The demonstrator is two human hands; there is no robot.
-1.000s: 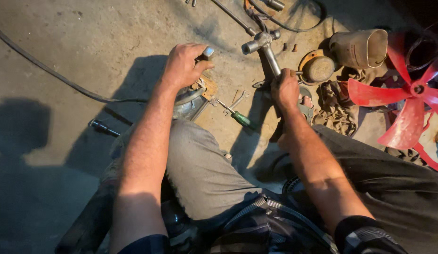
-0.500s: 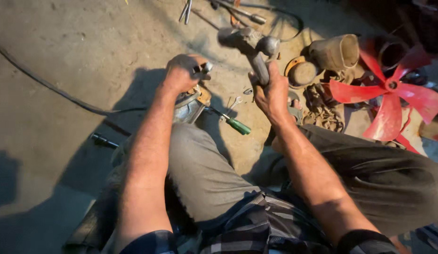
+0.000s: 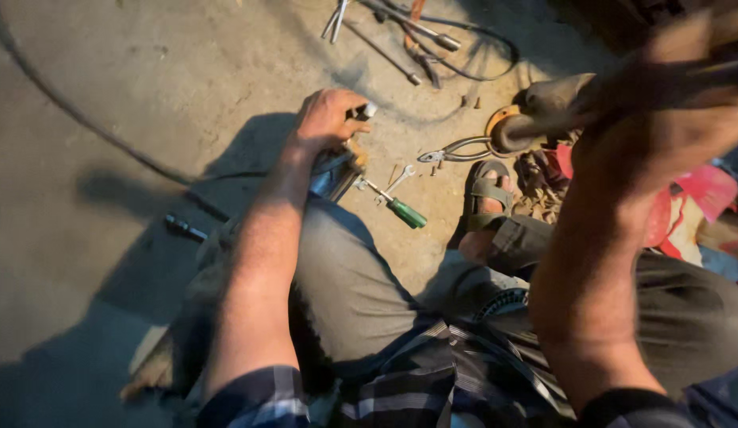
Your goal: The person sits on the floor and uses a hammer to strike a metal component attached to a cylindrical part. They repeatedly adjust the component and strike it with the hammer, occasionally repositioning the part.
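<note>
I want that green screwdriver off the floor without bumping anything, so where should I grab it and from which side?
Probably by the green handle of the screwdriver, coming from the lower right. The handle is the thick end and lies clear on the floor, pointing away from the left hand. The thin shaft runs up-left toward that hand's workpiece, with a small wrench close beside it.

The floor (image 3: 131,71) is bare, rough concrete, sandy grey and dusty, lit by strong low light that throws long dark shadows toward seven o'clock. A black cable (image 3: 75,119) curves across it from eleven o'clock toward the centre. At one o'clock the ground falls into deep shade near a dark corner.
</note>
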